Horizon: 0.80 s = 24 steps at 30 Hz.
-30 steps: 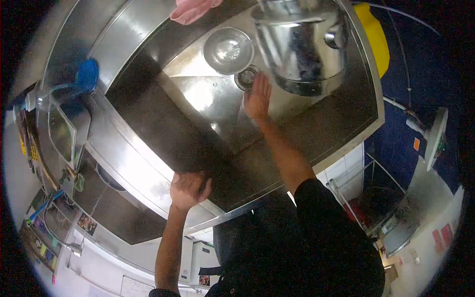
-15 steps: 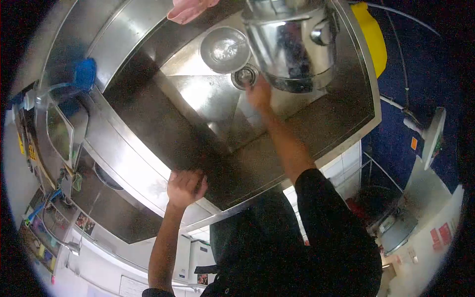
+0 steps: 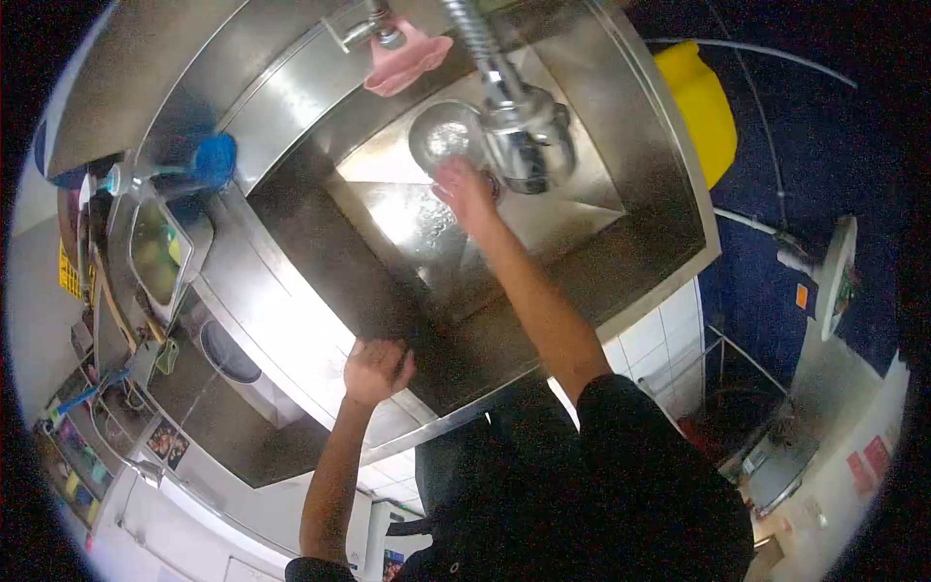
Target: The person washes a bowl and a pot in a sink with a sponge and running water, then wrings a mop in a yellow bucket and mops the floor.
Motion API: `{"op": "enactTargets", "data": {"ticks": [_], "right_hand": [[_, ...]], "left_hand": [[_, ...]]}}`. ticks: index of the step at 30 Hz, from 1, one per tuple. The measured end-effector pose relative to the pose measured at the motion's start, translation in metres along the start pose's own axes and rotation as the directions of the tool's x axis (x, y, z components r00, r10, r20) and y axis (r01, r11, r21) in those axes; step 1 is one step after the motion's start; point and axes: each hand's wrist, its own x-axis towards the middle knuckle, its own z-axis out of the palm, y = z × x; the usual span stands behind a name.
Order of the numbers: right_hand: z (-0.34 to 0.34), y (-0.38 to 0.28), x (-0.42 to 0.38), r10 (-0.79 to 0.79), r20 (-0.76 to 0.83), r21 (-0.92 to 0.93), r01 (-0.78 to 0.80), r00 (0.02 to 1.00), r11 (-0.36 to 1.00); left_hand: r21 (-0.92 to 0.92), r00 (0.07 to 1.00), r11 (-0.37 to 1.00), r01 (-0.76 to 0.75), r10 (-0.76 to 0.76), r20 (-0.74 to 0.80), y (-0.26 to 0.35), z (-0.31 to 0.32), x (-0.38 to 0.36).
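Observation:
My left hand (image 3: pixel 378 371) rests at the near left edge of a deep steel sink (image 3: pixel 658 145), its fingers curled over the rim. Down in the basin, my right hand (image 3: pixel 465 197) is slightly blurred, with thumb and fingers apart at the near side of a round metal bowl (image 3: pixel 448 134). The bowl holds what looks like clear water. Beside that hand, the drain is mostly covered. A shiny metal spray head (image 3: pixel 531 145) hangs from a coiled hose (image 3: pixel 473 37) just right of the bowl.
A pink cloth (image 3: pixel 407 64) hangs by a tap at the sink's far edge. On the left are a blue brush (image 3: pixel 214 160) and a steel container (image 3: pixel 158 250). Something yellow (image 3: pixel 700 112) stands beyond the right edge; a second basin (image 3: pixel 238 412) lies lower left.
My right hand has moved from the drain leftward to the bowl's near side. The spray head looks smaller and sits lower in the basin. My left hand stays at the edge.

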Motion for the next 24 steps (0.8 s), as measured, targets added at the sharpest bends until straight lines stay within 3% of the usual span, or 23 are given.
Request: {"op": "enactTargets", "data": {"ticks": [2,3,4,5,6,9,10,11,12,13,14,15,16,17,18,19,20,22,23,24], "right_hand": [[0.025,-0.029,0.030,-0.005,0.363,0.220,-0.081,0.932,0.972],[0.054,-0.060,0.029,0.035,0.668,0.240,-0.259,0.743,0.936],[0.090,-0.082,0.010,-0.002,0.821,0.210,-0.297,0.571,0.932],[0.089,-0.087,0.012,-0.024,0.748,0.067,-0.040,0.663,0.997],[0.088,-0.091,0.015,-0.045,0.666,-0.137,0.182,0.745,0.974],[0.097,-0.110,-0.036,0.126,0.629,-0.327,0.115,0.767,0.938],[0.068,-0.097,-0.039,0.044,0.499,-0.722,0.387,0.865,0.573],[0.034,-0.075,-0.043,-0.099,0.421,-0.906,0.423,0.902,-0.002],[0.008,-0.055,-0.049,-0.246,0.435,-0.791,0.237,0.866,-0.564],[-0.018,-0.046,-0.060,-0.179,0.331,-0.693,0.109,0.927,-0.713],[-0.017,-0.049,-0.106,-0.152,0.344,-0.697,0.143,0.926,-0.702],[-0.029,-0.048,-0.113,0.087,0.258,-0.786,0.261,0.962,-0.560],[-0.042,-0.046,-0.120,0.338,0.146,-0.894,0.271,0.930,-0.358],[-0.055,-0.045,-0.126,0.548,0.032,-0.966,0.166,0.836,-0.197],[-0.076,-0.044,-0.128,0.651,0.024,-0.998,0.055,0.759,-0.027],[-0.071,-0.059,-0.132,0.620,0.141,-0.950,0.281,0.771,-0.134],[-0.069,-0.062,-0.126,0.567,0.160,-0.966,0.246,0.808,-0.078],[-0.067,-0.071,-0.117,0.453,0.197,-0.979,0.197,0.869,0.049],[-0.049,-0.064,-0.095,0.284,0.306,-0.949,0.315,0.909,0.013],[-0.145,-0.061,-0.023,0.264,0.385,-0.876,0.260,0.884,0.407]], "left_hand": [[0.021,0.999,1.000,-0.009,0.008,0.051,0.002,-0.003,-0.002],[0.043,0.998,0.999,-0.023,0.020,0.051,0.004,-0.005,0.001],[0.064,0.998,0.997,-0.031,0.028,0.052,0.006,-0.008,0.004],[0.049,0.999,0.998,-0.034,0.033,0.036,0.010,-0.010,0.009],[0.032,0.999,0.999,-0.036,0.035,0.019,0.015,-0.011,0.016],[-0.021,0.997,0.997,0.069,-0.070,-0.034,0.012,0.002,0.027],[-0.049,0.989,0.990,0.136,-0.139,-0.057,0.014,0.012,0.030],[-0.363,0.909,0.848,0.385,-0.416,-0.009,0.039,0.002,0.070],[-0.614,0.758,0.554,0.562,-0.642,0.115,0.061,-0.004,0.124],[-0.832,0.810,0.391,0.393,-0.576,0.112,0.048,0.019,0.155],[-0.952,0.743,-0.102,0.289,-0.603,0.290,0.054,0.016,0.207],[-0.863,0.689,-0.496,0.092,-0.594,0.415,0.045,0.034,0.249],[-0.745,0.913,-0.667,-0.021,-0.316,0.257,0.029,0.044,0.289],[-0.710,0.956,-0.697,-0.097,-0.262,0.127,0.028,0.050,0.322],[-0.603,0.966,-0.788,-0.119,-0.233,0.115,0.016,0.066,0.347],[-0.729,0.935,-0.669,-0.145,-0.335,0.121,0.034,0.040,0.343],[-0.837,0.893,-0.530,-0.139,-0.432,0.125,0.054,0.011,0.337],[-0.996,0.760,0.071,-0.044,-0.645,-0.080,0.039,0.032,0.338],[-0.978,0.750,0.193,0.076,-0.657,-0.071,0.035,0.036,0.333],[-0.836,0.745,0.514,0.191,-0.631,-0.217,0.025,0.051,0.323]]}}
